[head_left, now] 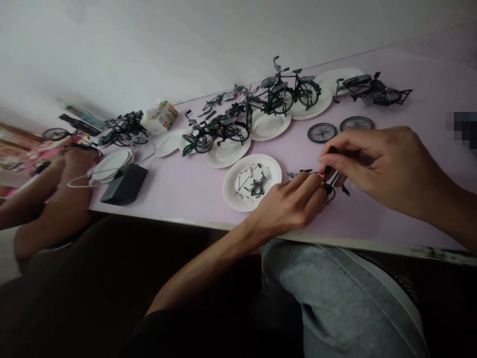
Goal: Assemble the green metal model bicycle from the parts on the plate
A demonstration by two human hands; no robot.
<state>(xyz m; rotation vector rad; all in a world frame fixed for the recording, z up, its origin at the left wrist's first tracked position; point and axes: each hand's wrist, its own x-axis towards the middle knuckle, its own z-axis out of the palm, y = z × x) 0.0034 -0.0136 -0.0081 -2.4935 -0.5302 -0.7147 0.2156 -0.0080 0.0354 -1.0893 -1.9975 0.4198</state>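
Note:
My left hand [298,201] is closed, its fingertips pinching a dark model bicycle part [330,193] low over the table. Most of that part is hidden behind my fingers. From the right, my right hand [383,166] meets it, thumb and forefinger closed on a small black stick-like piece [328,170] held upright; its exact kind is unclear. Just beyond my hands lie two loose spoked wheels, one nearer the middle [322,133] and one to its right [357,123]. Left of my left hand, a white paper plate [229,188] holds several small metal and dark green parts.
Several model bicycles [307,92] stand or lie on paper plates [270,130] along the wall. A partly built bicycle [376,92] lies at the back right. Further left are a black box [124,185], a white cable [80,185], a tissue pack [163,115] and another person's arms [72,184].

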